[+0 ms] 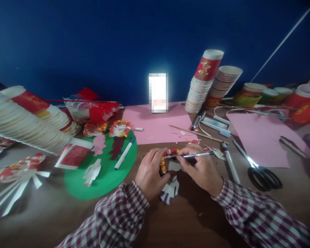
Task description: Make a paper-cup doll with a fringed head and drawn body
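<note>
Near the middle of the brown table, my left hand (150, 170) grips the edge of a paper cut-out (163, 164) with a red and yellow patterned rim. In my right hand (200, 168) is a slim silver pen (197, 154), its tip touching or just above the cut-out's upper part. Below the hands shows a white paper shape (170, 190) with purple-outlined prongs; I cannot tell whether it joins the rimmed piece. My fingers hide much of the cut-out.
Left, a green sheet (124, 165) carries several paper figures and a marker (125, 153). Scissors (258, 172) lie right, beside a capped marker (231, 163). Pink sheets (155, 132) lie behind. Tall cup stacks (205, 79) stand at back right; others lean at left (31, 120).
</note>
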The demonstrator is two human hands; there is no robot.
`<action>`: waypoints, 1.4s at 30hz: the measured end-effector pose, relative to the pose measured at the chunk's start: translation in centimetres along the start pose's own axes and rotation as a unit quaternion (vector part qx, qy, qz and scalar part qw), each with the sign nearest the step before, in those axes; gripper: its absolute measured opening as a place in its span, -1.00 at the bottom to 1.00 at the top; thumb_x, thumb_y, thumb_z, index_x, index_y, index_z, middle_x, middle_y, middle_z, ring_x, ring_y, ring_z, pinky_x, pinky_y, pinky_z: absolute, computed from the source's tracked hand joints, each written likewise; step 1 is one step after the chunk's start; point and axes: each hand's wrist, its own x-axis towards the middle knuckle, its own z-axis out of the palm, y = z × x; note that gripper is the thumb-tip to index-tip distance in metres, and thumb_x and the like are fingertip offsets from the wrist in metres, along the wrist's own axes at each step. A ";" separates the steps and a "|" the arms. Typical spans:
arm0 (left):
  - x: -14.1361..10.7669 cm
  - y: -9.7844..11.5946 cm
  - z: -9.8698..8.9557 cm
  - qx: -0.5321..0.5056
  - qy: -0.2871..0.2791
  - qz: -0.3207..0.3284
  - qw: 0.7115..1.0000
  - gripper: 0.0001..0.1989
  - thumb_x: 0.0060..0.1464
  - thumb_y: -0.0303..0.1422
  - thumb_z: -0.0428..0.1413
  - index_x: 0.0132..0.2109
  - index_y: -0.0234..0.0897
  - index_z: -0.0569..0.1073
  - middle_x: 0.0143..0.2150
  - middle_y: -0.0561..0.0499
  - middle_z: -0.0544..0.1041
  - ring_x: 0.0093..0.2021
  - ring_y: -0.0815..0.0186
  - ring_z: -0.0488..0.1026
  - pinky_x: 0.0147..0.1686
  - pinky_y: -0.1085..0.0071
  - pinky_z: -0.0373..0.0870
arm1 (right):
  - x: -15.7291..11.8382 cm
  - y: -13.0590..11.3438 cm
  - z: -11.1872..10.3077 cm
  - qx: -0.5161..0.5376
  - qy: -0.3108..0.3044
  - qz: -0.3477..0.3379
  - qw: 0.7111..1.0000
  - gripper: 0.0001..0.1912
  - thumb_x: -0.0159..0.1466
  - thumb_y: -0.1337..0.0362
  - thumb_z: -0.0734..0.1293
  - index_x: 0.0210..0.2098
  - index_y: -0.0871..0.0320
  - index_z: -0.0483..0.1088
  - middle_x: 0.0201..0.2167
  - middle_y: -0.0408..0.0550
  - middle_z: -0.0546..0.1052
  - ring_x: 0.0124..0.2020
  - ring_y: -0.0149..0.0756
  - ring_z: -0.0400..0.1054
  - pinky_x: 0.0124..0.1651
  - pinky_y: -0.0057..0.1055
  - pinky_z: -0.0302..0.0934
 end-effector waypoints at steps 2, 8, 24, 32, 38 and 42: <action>0.0 0.0 0.1 0.001 0.002 0.001 1.000 -0.37 -0.11 -0.45 0.23 0.13 -0.21 0.23 0.04 -0.07 0.36 0.05 0.12 0.30 0.08 0.13 0.28 | 0.0 -0.1 0.0 0.000 0.000 0.000 1.000 -0.92 0.24 0.32 0.28 -0.38 0.11 0.41 -0.39 -0.08 0.48 -0.23 -0.21 0.33 -0.14 -0.27 0.21; -0.2 0.0 0.1 0.000 0.007 0.007 1.000 -0.37 -0.11 -0.47 0.21 0.13 -0.23 0.23 0.04 -0.08 0.36 0.05 0.13 0.31 0.09 0.12 0.27 | 0.0 0.0 0.0 0.004 0.002 0.001 1.000 -0.92 0.25 0.32 0.28 -0.37 0.11 0.40 -0.39 -0.09 0.48 -0.23 -0.22 0.33 -0.15 -0.28 0.20; 0.0 -0.1 0.0 -0.002 0.004 0.004 1.000 -0.37 -0.11 -0.46 0.22 0.14 -0.23 0.22 0.05 -0.09 0.36 0.06 0.13 0.30 0.09 0.12 0.27 | 0.1 0.0 -0.1 -0.003 0.011 -0.002 1.000 -0.89 0.25 0.29 0.27 -0.40 0.11 0.40 -0.43 -0.10 0.48 -0.24 -0.22 0.33 -0.14 -0.27 0.19; 0.0 -0.1 0.1 -0.001 0.005 0.003 1.000 -0.37 -0.11 -0.46 0.22 0.13 -0.22 0.23 0.04 -0.09 0.37 0.05 0.12 0.31 0.08 0.12 0.28 | 0.1 -0.1 -0.2 -0.011 0.015 -0.003 1.000 -0.88 0.24 0.30 0.27 -0.42 0.11 0.39 -0.45 -0.09 0.48 -0.26 -0.21 0.32 -0.16 -0.27 0.19; -0.1 0.0 0.0 0.003 0.007 0.003 1.000 -0.38 -0.10 -0.45 0.22 0.14 -0.23 0.23 0.04 -0.09 0.37 0.05 0.13 0.31 0.08 0.13 0.28 | 0.1 -0.1 -0.3 -0.012 0.009 0.000 1.000 -0.89 0.23 0.32 0.27 -0.43 0.11 0.37 -0.45 -0.09 0.46 -0.26 -0.21 0.30 -0.17 -0.28 0.18; 0.0 0.0 0.0 -0.001 0.007 0.005 1.000 -0.38 -0.11 -0.46 0.21 0.13 -0.21 0.23 0.04 -0.09 0.37 0.05 0.11 0.31 0.08 0.11 0.28 | 0.1 -0.2 -0.3 -0.013 0.011 -0.001 1.000 -0.89 0.22 0.33 0.28 -0.45 0.11 0.36 -0.46 -0.11 0.45 -0.28 -0.23 0.29 -0.18 -0.29 0.17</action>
